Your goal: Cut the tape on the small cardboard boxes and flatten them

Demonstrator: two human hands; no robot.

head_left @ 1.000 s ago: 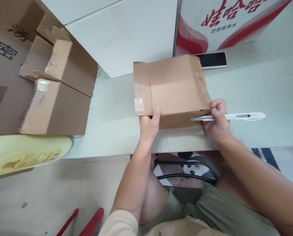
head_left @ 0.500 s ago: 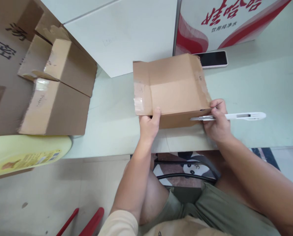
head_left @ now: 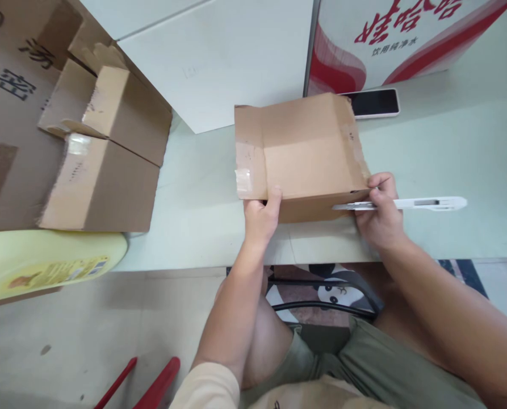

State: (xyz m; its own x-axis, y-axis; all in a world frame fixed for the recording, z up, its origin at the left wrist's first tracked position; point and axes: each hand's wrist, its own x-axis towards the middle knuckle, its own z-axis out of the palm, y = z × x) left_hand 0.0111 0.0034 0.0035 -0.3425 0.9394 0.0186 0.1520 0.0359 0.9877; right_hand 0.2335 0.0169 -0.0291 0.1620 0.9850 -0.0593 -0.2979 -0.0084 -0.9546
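Observation:
A brown cardboard box (head_left: 304, 150) with creased flaps is held between my two hands over the pale table, its near side tilted toward me. My left hand (head_left: 262, 218) grips the box's near left corner, thumb on top and fingers hidden beneath. At the near right corner, my right hand (head_left: 381, 210) pinches the cardboard edge. The same hand also holds a white utility knife (head_left: 432, 203), its blade pointing left along the box's near side. Whether the blade touches the cardboard I cannot tell.
Cut cardboard boxes (head_left: 121, 153) stand at the left beside a yellow bottle (head_left: 53, 264). A phone (head_left: 374, 104) lies behind the box, by a white and red carton (head_left: 389, 45). A white cabinet-like block (head_left: 219, 62) stands at the back.
The whole view has shifted slightly, so everything appears a little farther right. Both hands keep the same hold on the box, and the knife stays in my right hand.

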